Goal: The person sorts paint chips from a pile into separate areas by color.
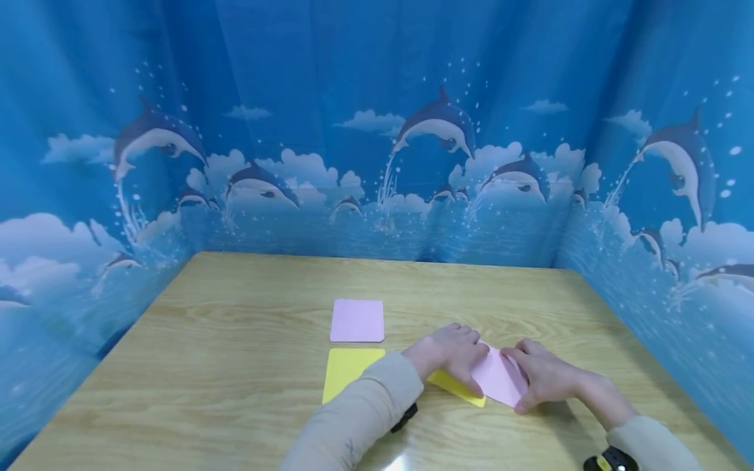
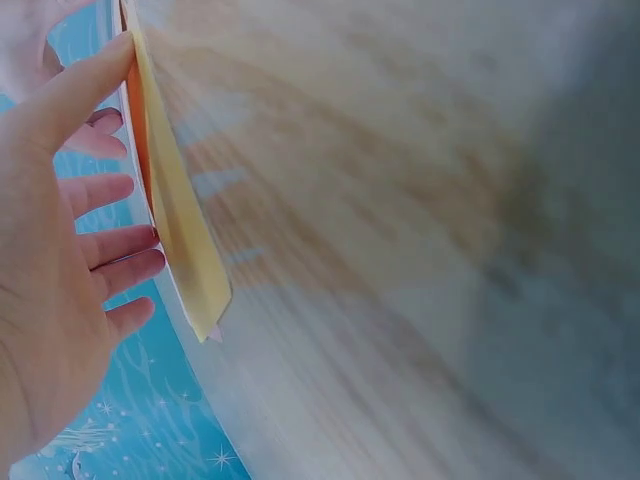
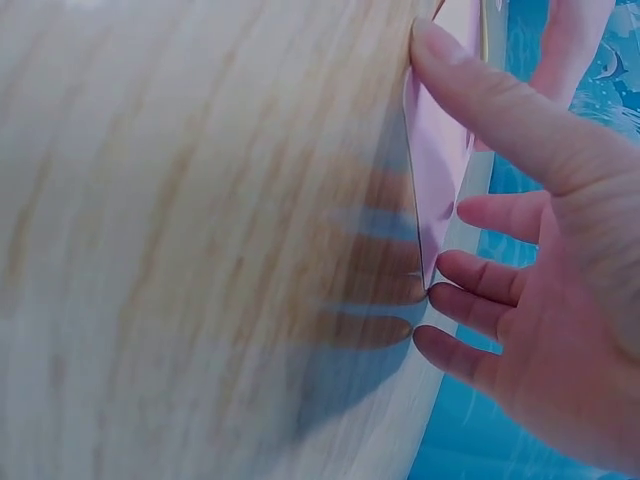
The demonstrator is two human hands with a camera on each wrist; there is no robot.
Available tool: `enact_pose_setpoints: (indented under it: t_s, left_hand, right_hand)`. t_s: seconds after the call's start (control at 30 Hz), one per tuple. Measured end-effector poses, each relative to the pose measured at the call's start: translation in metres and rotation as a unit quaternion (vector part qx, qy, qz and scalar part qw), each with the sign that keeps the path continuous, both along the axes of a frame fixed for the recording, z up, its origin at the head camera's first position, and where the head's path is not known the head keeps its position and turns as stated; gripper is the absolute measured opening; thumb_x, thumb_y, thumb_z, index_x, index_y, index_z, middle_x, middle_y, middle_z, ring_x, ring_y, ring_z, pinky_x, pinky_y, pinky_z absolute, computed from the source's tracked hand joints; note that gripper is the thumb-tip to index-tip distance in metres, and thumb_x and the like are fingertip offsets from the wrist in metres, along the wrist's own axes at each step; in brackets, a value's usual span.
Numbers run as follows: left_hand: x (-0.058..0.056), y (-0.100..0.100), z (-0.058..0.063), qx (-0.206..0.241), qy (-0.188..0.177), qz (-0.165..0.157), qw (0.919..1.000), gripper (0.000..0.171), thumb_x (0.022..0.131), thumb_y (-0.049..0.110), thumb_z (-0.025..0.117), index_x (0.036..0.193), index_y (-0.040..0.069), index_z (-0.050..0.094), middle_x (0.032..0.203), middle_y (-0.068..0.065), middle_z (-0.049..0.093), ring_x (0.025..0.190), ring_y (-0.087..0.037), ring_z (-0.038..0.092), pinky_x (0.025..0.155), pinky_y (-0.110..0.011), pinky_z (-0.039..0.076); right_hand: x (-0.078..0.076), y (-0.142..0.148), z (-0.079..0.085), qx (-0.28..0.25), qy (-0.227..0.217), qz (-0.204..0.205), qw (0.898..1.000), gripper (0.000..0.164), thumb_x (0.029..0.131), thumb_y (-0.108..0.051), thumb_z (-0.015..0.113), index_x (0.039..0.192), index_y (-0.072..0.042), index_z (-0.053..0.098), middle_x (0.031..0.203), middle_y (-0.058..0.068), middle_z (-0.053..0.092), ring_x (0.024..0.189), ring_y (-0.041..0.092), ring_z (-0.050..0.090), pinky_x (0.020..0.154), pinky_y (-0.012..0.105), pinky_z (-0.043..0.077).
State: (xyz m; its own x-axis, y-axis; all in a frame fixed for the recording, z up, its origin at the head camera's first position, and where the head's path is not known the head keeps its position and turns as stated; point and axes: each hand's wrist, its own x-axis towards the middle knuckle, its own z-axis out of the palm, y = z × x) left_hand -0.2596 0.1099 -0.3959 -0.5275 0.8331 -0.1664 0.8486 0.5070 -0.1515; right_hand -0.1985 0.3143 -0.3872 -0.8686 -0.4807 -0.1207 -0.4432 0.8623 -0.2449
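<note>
Both hands are at a pink card (image 1: 497, 376), which overlaps a yellow card (image 1: 456, 387) that sticks out to its left. My left hand (image 1: 456, 353) holds the pink card's left edge, fingers at the far corner and thumb near the front, over the yellow card. In the left wrist view the yellow card (image 2: 185, 235) appears edge-on beside the fingers. On the opposite side, my right hand (image 1: 544, 373) grips the pink card's right edge, its thumb at the near corner. The right wrist view shows the pink card (image 3: 435, 170) tilted against the thumb.
Another pink card (image 1: 357, 320) lies flat on the wooden table (image 1: 235, 366), with a second yellow card (image 1: 350, 369) just in front of it, partly behind the left sleeve. A blue dolphin-print curtain (image 1: 353, 98) encloses the table's back and sides.
</note>
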Motion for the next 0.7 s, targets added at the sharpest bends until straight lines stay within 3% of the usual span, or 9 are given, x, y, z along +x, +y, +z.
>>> enact_pose_setpoints:
  t_s: [0.2,0.37,0.6,0.7]
  left_hand:
    - [-0.001,0.001,0.000,-0.005,0.004,0.004,1.0000,0.082,0.070,0.079,0.053,0.134,0.028,0.045,0.122,0.010,0.049,0.114,-0.006,0.043,0.102,-0.026,0.032]
    - [-0.002,-0.001,0.002,0.010,-0.022,0.022,0.9995,0.084,0.070,0.078,0.053,0.137,0.028,0.043,0.122,0.010,0.049,0.114,-0.007,0.044,0.104,-0.028,0.031]
    - [-0.004,-0.006,0.007,0.030,-0.017,0.024,0.9991,0.085,0.071,0.077,0.054,0.139,0.028,0.040,0.119,0.010,0.049,0.109,-0.006,0.044,0.100,-0.027,0.035]
    - [-0.005,-0.009,0.009,0.036,-0.009,0.020,0.9991,0.086,0.072,0.076,0.054,0.140,0.026,0.040,0.121,0.010,0.049,0.108,-0.006,0.044,0.099,-0.026,0.036]
  right_hand:
    - [0.000,0.002,-0.002,-0.019,0.030,0.019,0.999,0.094,0.056,-0.047,0.083,0.127,0.005,0.048,0.112,0.013,0.046,0.095,0.022,0.046,0.075,0.034,0.044]
    - [-0.001,0.002,-0.004,-0.025,0.052,0.032,0.998,0.091,0.061,-0.050,0.079,0.126,0.005,0.049,0.112,0.013,0.049,0.094,0.020,0.048,0.073,0.030,0.045]
    - [-0.004,0.000,-0.007,-0.022,0.053,0.026,0.998,0.096,0.061,-0.055,0.078,0.129,0.005,0.046,0.117,0.015,0.047,0.098,0.023,0.049,0.077,0.035,0.046]
    - [-0.007,-0.001,-0.006,-0.029,0.038,0.016,0.999,0.098,0.062,-0.055,0.078,0.132,0.005,0.044,0.122,0.020,0.045,0.104,0.029,0.049,0.081,0.043,0.046]
